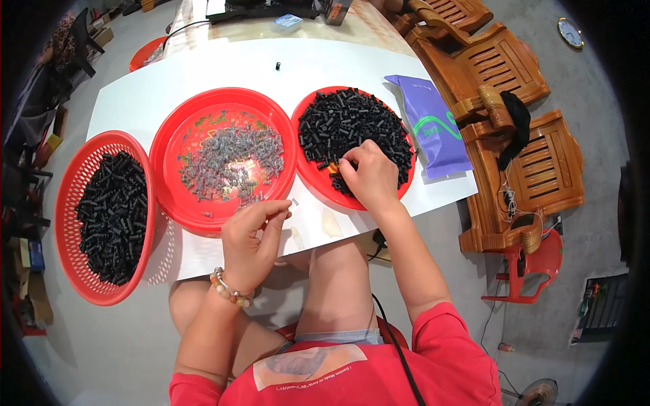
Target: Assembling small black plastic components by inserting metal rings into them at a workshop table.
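My left hand (250,233), a beaded bracelet at its wrist, hovers by the near rim of the middle red tray (162,142). Its thumb and forefinger pinch a small metal spring (294,201). Many loose silvery springs (237,159) lie heaped in that tray. My right hand (371,176) reaches down into the right red tray (318,193), its fingertips closed among small black cylindrical plastic pieces (345,125). What those fingertips hold is hidden. A yellow-orange patch shows beside them.
At the left edge stands a red mesh basket (64,210) of longer black ridged pieces (114,220). A purple package (433,128) lies right of the trays on the white board (223,61). One black piece (277,66) sits alone farther back. Wooden chairs (501,64) stand to the right.
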Available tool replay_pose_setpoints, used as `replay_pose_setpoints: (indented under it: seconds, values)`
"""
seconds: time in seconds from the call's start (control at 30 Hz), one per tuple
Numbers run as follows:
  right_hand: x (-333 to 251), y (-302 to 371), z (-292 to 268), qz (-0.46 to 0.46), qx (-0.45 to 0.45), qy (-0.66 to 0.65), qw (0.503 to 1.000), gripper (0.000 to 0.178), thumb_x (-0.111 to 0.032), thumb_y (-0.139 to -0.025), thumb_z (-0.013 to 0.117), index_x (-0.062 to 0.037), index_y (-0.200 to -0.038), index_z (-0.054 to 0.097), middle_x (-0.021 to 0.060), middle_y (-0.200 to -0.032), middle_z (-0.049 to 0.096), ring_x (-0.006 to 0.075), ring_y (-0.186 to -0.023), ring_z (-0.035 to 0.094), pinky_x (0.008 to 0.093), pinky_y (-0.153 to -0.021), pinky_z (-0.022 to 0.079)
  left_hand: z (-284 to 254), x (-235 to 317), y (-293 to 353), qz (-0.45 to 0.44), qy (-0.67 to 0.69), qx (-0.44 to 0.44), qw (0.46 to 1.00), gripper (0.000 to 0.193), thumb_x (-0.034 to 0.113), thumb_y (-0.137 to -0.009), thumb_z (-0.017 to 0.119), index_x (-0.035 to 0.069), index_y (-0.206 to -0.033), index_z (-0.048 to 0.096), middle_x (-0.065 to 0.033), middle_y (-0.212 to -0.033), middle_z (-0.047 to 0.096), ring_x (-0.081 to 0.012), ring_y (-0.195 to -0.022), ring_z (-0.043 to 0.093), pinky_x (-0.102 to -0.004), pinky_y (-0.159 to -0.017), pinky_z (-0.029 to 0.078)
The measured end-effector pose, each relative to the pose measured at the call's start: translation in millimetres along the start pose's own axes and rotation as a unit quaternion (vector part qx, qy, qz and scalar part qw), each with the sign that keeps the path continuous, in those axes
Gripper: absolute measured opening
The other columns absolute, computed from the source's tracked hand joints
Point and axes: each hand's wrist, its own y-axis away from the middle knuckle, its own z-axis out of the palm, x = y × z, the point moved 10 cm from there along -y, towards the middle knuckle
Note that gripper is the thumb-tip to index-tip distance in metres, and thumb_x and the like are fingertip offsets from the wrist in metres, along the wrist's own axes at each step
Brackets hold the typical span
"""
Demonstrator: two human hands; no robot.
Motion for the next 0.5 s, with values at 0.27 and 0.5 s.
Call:
replay_pose_setpoints:
  seconds: [0.27, 0.5]
  values:
    - [-0.7, -0.5, 11.5, -0.015, -0.008, 0.019, 1.000, 0.014, -0.020, -0.074, 0.066, -0.0069, -0.077, 0.071, 0.0068, -0.081, 0.060, 0.0273, -0.073, 0.062, 0.0394, -0.065, 0.050, 2.8, -5.2, 0.5, -0.026, 0.029, -0.001, 0.999, 0.014, -0.003, -0.084, 0.058, -0.001, -0.096, 0.066, -0.0105, -0.079, 0.068, -0.0156, -0.072, 0.066, -0.0250, -0.059, 0.049]
    - [-12.5, 11.3, -7.8, -0.010, -0.006, -0.129, 0.992, 0.013, -0.017, -0.074, 0.068, -0.0058, -0.080, 0.070, 0.0079, -0.081, 0.059, 0.0214, -0.062, 0.059, 0.0353, -0.056, 0.048, 1.5, -18.8, 4.1, -0.103, 0.080, -0.007, 0.991, 0.015, 0.000, -0.085, 0.060, -0.001, -0.099, 0.066, -0.0097, -0.083, 0.069, -0.0122, -0.076, 0.066, -0.0225, -0.063, 0.050]
